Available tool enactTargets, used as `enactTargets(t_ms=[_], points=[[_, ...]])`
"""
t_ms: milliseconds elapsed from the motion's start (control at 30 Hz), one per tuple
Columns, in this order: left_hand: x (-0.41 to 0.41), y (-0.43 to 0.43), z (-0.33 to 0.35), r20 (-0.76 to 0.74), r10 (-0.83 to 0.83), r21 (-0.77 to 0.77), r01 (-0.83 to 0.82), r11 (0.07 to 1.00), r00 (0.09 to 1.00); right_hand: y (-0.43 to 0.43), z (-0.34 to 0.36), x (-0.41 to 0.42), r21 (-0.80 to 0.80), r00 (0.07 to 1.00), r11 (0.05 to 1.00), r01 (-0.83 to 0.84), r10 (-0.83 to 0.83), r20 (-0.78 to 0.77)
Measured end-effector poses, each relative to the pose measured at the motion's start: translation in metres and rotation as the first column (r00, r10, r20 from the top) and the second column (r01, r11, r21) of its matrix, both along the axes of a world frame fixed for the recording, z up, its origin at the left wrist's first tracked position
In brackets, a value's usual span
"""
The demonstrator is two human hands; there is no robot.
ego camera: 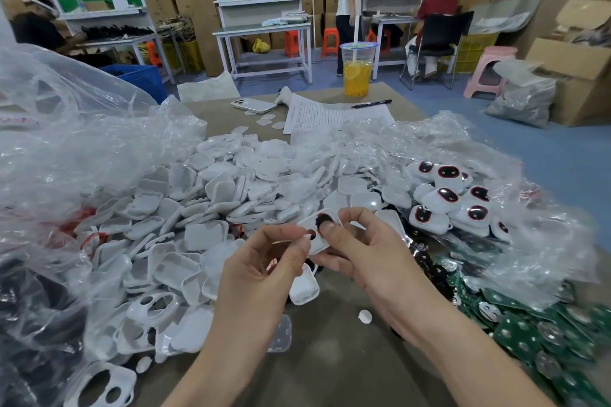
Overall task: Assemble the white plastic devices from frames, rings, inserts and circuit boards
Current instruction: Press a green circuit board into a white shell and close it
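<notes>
Above the middle of the table both hands hold one white plastic frame (pixel 316 241) with a dark oval insert and a red ring in it. My right hand (pixel 360 251) grips the frame, its thumb pressing on the dark insert. My left hand (pixel 274 261) pinches the frame's left edge with thumb and forefinger. A big heap of white shells (pixel 211 208) fills the table's left and middle. Finished white devices with dark red-rimmed faces (pixel 449 198) are piled at the right. Green circuit boards (pixel 542 334) lie at the lower right.
Clear plastic bags (pixel 66 149) rise on the left and drape over the right pile. A cup of orange drink (pixel 357 69), a phone (pixel 253 105), a pen (pixel 372 104) and a lined sheet (pixel 334 116) sit at the table's far end. People work at benches behind.
</notes>
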State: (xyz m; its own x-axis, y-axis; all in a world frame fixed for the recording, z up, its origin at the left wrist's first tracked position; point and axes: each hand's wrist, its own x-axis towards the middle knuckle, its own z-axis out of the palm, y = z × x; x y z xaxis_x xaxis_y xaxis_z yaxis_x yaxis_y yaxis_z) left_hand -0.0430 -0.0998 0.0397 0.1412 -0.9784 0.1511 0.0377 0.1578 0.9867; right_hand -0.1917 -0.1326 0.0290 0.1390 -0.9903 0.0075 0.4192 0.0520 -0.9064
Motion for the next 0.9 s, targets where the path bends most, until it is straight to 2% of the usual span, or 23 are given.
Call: enactTargets(t_ms=[233,367,533,700,900], points=[[-0.0022,-0.0008,-0.0070,0.115,0.097,-0.101,-0.085,0.991,0.989,0.0034,0.0012,0.0056,-0.022,0.998,1.000,0.015,-0.016,-0.056],[-0.0017,-0.0009,-0.0092,0.380,0.169,-0.248,-0.076,0.966,0.909,0.0055,0.0012,0.0055,0.016,0.998,0.999,0.031,-0.030,-0.050],[-0.0008,0.0006,-0.0084,0.309,0.061,-0.103,-0.031,0.994,0.949,0.0070,0.0017,0.0062,0.016,0.997,0.998,0.058,-0.057,-0.045],[-0.0021,0.0022,-0.0071,0.290,0.021,-0.096,0.007,0.995,0.957,0.0081,0.0036,0.0049,0.010,0.998,0.998,0.065,-0.065,-0.017],[-0.0040,0.0033,-0.0071,0.143,0.007,-0.059,0.002,0.998,0.990,0.0093,0.0032,0.0060,0.006,0.998,0.998,0.062,-0.062,-0.021]])
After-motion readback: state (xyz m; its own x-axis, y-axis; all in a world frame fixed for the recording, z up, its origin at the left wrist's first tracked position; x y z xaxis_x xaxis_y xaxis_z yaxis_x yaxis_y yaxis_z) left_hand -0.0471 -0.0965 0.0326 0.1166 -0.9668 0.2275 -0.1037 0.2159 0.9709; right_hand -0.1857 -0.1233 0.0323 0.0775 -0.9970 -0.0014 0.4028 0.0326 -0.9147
